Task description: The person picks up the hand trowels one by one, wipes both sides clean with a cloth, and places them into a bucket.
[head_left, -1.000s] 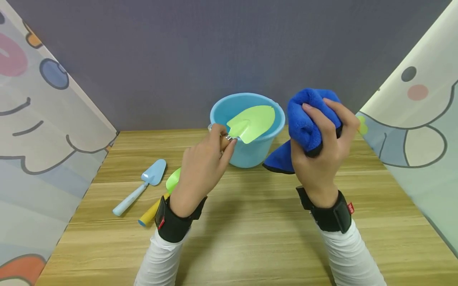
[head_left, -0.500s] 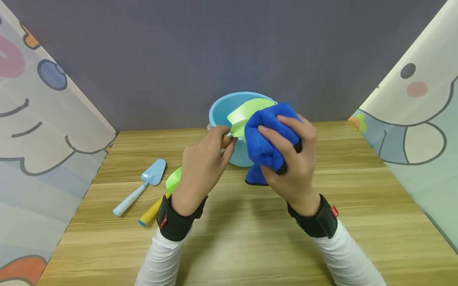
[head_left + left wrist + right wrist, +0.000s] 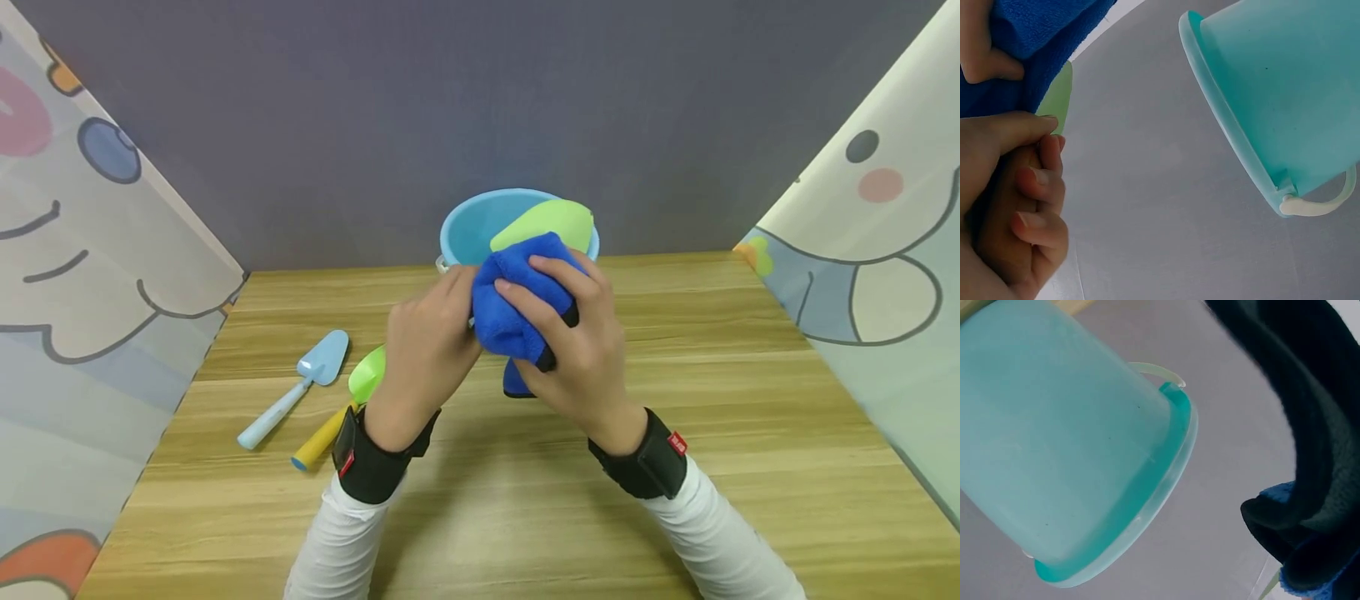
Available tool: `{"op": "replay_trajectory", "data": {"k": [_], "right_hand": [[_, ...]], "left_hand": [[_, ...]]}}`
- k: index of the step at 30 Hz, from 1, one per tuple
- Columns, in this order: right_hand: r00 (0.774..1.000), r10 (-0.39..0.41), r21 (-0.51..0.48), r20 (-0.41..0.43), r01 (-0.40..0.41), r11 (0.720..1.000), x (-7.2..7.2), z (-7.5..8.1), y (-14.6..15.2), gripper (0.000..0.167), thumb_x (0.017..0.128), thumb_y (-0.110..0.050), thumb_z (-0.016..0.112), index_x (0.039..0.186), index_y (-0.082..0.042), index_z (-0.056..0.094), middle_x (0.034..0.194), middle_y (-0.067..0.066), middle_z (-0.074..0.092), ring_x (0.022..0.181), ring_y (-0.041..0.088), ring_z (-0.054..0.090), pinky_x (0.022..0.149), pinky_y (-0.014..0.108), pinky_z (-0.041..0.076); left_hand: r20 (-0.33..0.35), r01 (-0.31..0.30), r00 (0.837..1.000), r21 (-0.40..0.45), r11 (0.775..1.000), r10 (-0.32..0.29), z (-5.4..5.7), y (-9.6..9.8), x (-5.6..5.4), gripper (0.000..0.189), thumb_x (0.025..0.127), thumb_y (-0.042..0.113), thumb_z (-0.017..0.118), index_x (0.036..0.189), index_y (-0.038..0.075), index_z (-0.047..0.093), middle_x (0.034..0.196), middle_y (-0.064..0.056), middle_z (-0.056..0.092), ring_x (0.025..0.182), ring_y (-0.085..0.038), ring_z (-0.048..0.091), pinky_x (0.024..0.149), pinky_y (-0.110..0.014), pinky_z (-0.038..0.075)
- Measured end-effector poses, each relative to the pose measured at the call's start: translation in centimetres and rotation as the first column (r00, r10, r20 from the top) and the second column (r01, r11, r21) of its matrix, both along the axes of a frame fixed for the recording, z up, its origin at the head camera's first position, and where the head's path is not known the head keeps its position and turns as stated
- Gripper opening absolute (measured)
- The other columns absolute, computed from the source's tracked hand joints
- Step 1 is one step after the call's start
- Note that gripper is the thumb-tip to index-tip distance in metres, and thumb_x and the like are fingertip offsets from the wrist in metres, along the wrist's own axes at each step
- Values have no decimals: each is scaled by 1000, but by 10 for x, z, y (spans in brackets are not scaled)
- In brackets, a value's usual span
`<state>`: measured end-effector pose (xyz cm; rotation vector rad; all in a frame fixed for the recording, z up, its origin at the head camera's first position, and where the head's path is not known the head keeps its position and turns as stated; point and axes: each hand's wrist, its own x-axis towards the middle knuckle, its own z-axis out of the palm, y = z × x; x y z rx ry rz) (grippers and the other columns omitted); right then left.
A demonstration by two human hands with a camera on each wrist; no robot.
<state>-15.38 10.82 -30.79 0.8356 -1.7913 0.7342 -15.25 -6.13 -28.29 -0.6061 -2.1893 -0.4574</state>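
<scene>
Right hand [image 3: 581,354] grips a plush blue cloth [image 3: 513,300], bunched, black-edged, partly hiding the pale-green trowel [image 3: 551,221]; left hand [image 3: 427,350] curls its fingers round the trowel's wooden handle [image 3: 1011,219]. Held up, the trowel overlaps the bucket [image 3: 1297,87] in the head view. White letters on the right wrist's red tag [image 3: 678,442] are unreadably small.

Pile, Gloss and Grain

From out here I am seeing a blue cloth [image 3: 501,317] showing thick, fuzzy pile. The green-bladed trowel [image 3: 552,219] is presenting a smooth blade and a smooth brown wooden handle [image 3: 1009,222]. I am reading the bucket [image 3: 1060,437] as smooth, softly matt plastic. The blue trowel [image 3: 325,358] is glinting glossily. The counter [image 3: 487,533] is showing wood grain under low sheen; the grey backdrop [image 3: 337,125] is looking matt.
</scene>
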Motion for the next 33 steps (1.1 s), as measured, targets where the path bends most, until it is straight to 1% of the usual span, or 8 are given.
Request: {"op": "replay_trajectory", "data": {"k": [6,12,15,19,33], "right_hand": [[1000,-18,-1,-9,18,1000,-1,0,0,41,85,-14,72,125,-14,67,133,23,55,129,50,49,107,59,47],[999,-37,11,19,37,999,-1,-1,1,42,87,-18,75,128,-13,66,136,24,52,131,49,47,107,59,46],[998,-49,25,31,49,998,0,-2,2,45,86,-20,78,129,-14,65,137,25,51,132,50,47,108,59,46],[998,-58,30,36,57,998,0,-3,1,47,85,-20,80,129,-14,65,137,25,51,132,49,47,108,59,47],[997,-65,30,35,64,997,0,-2,1,49,84,-19,82,129,-14,65,137,25,50,133,49,47,106,59,48]], "left_hand": [[-29,22,999,-1,1000,-22,0,0,0,10,95,13,69,98,4,68,86,-6,73,51,-15,57,42,-29,41],[-49,22,999,14,1000,-21,-1,2,-1,8,94,12,69,98,4,70,85,-6,74,54,-15,63,45,-29,47],[-50,16,999,8,1000,-16,-1,3,-1,9,94,12,69,98,4,70,86,-6,74,55,-16,64,47,-30,49],[-47,17,999,2,1000,-17,-1,2,0,8,94,12,69,96,4,69,85,-6,73,54,-15,63,46,-30,48],[-49,23,999,-3,1000,-23,-2,3,-1,8,93,12,70,97,5,69,84,-5,73,56,-15,64,46,-30,48]]}}
